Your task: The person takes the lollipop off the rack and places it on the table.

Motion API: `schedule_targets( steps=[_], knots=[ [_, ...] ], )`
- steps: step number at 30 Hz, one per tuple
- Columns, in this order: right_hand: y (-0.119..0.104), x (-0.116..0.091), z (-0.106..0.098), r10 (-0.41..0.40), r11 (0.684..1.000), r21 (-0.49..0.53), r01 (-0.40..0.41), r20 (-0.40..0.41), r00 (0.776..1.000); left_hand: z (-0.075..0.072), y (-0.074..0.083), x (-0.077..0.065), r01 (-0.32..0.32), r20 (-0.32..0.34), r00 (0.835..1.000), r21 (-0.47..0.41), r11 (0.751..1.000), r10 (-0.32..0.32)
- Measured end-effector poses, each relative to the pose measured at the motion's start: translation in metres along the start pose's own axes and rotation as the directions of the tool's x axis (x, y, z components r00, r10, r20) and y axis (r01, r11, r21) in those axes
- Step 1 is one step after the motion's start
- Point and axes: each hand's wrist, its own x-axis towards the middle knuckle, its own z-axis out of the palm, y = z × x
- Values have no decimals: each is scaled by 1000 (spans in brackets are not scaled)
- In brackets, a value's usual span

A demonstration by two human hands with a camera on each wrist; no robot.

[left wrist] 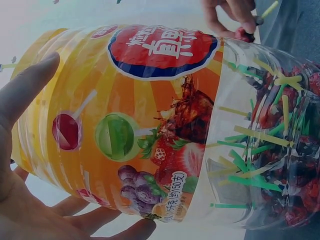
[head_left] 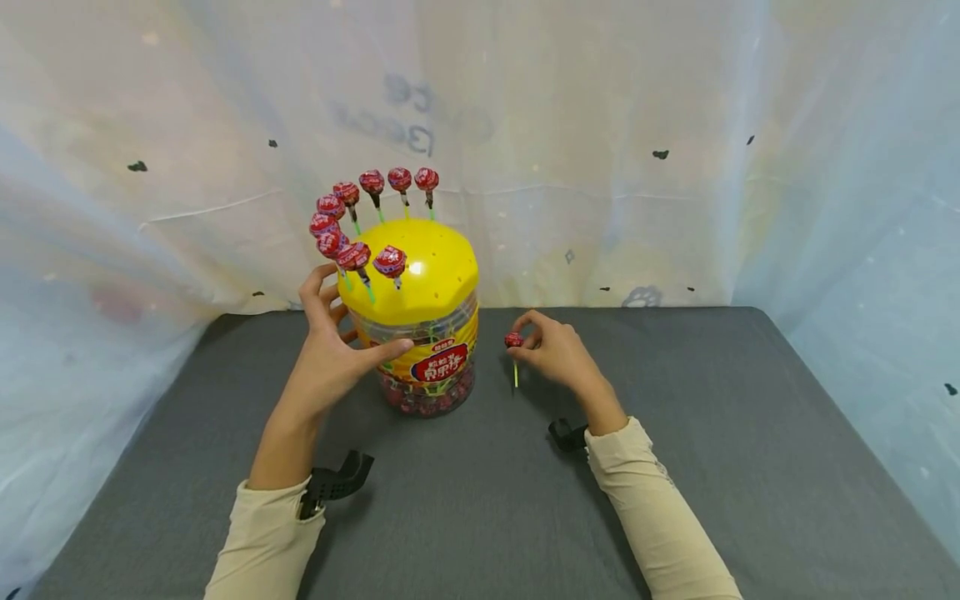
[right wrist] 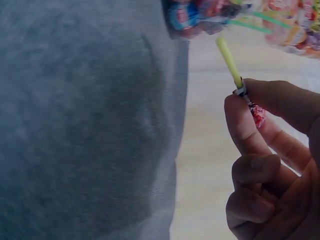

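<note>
A clear plastic candy jar (head_left: 438, 385) with a yellow lid (head_left: 442, 250) stands on the table, a fruit-printed label (left wrist: 150, 100) around its middle. My left hand (head_left: 330, 358) grips its left side, thumb across the front and fingers behind. Red-wrapped lollipops (head_left: 372, 182) stand upright by their sticks in a curve along the lid's back, left and front edge. To the right of the jar, my right hand (head_left: 558, 354) pinches a lollipop (head_left: 513, 339) between thumb and index finger just below its head. Its yellow stick (right wrist: 228, 60) points down in the head view.
More lollipops with green and yellow sticks (left wrist: 250, 135) fill the jar's lower part. Small holes dot the lid's right side. The grey table (head_left: 465, 517) ends at a pale curtain (head_left: 570, 100) behind the jar. A black wrist mount (head_left: 341, 477) is on each forearm.
</note>
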Motion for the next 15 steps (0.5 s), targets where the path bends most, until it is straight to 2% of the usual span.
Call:
schedule_targets(
  steps=[7,15],
  knots=[
    [6,3,12,58,998,-7,-58,34,998,0,0,-1,18,4,1000,8,1000,-18],
    [6,4,16,92,995,-42,-89,57,994,0,0,0,-7,7,1000,15,1000,7]
  ],
)
